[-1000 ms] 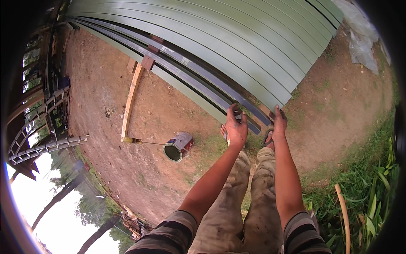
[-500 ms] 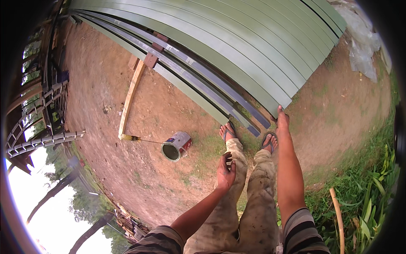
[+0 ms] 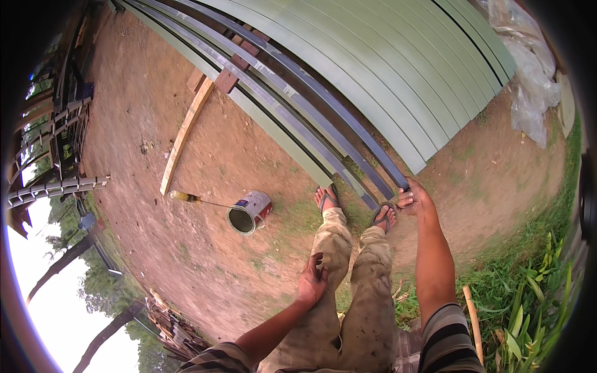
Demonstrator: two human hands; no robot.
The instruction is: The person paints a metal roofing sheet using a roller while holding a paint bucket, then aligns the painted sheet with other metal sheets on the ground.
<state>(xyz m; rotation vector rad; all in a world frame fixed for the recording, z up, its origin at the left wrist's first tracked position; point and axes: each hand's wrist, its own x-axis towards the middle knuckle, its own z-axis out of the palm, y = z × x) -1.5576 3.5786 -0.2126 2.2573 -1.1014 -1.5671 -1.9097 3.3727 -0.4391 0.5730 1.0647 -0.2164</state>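
My right hand (image 3: pixel 415 198) is closed round the near end of a long board (image 3: pixel 379 152), which stands tilted with a dark, unpainted face showing. Beside it on the left lie more dark-faced boards (image 3: pixel 305 124) with pale streaks. To the right spreads a row of boards with green painted faces (image 3: pixel 385 81), side by side. My left hand (image 3: pixel 312 283) hangs over my left thigh, empty, its darkened fingers loosely curled and a little apart. An open paint can (image 3: pixel 255 208) stands on the ground to the left.
Brown wooden blocks (image 3: pixel 226 81) support the boards, near a pale wooden bar (image 3: pixel 186 133). A long-handled brush (image 3: pixel 186 196) reaches toward the can. Crumpled clear plastic sheeting (image 3: pixel 528 74) lies at far right, with grass (image 3: pixel 497 298) and a stick (image 3: pixel 474 323) nearer.
The board at my right hand has tipped from its green face to its dark one and shifted left, away from the green row. My right hand now wraps its end.
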